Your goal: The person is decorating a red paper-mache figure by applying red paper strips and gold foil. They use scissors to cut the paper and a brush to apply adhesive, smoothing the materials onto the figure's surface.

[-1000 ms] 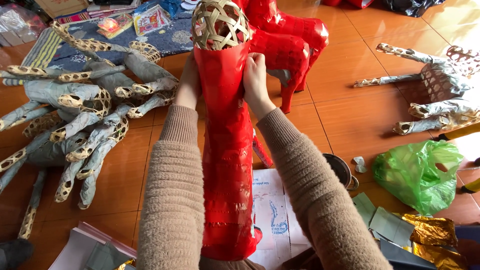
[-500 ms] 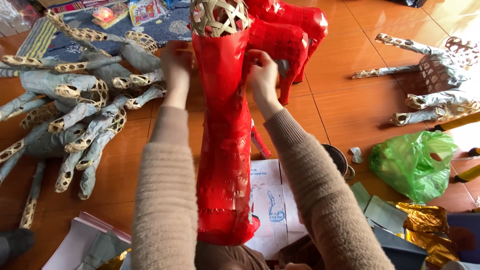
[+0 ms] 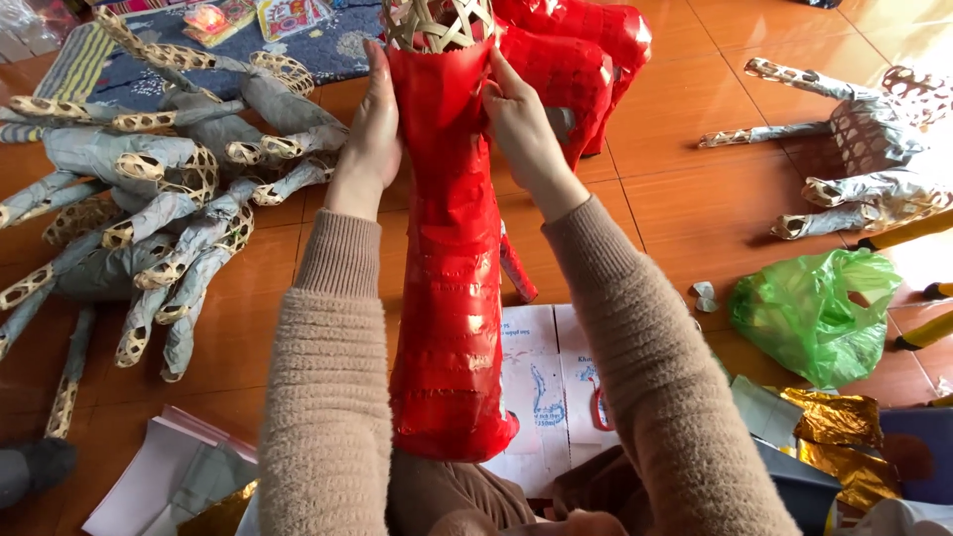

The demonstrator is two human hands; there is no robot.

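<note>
Red paper-covered frame: a tall woven tube wrapped in glossy red paper is held upright at the middle of the floor, its lower end resting near the person's lap, just above the printed white sheets.
Open top: bare bamboo lattice is seen at the upper end, left uncovered by the red paper.
Left hand: the left hand is pressed flat against the tube's left side just under the lattice, fingers stretched upward along the red paper, not clenched.
Right hand: the right hand is laid on the tube's right side at the same height, fingers curved onto the paper, so the tube is clasped between both palms.
Sleeves: both forearms are covered by ribbed beige knit sleeves.
Behind the tube: a larger red-covered figure is standing on the floor toward its far edge, right behind the held piece.
Left side of the floor: a heap of grey paper-wrapped bamboo limbs is spread out.
Right edge of the floor: more grey wrapped frames are lying there, well apart from the hands.
Near right: a crumpled green plastic bag is seen, with gold foil scraps beside it toward the near right corner.
Floor: orange-brown tiles carry everything.
</note>
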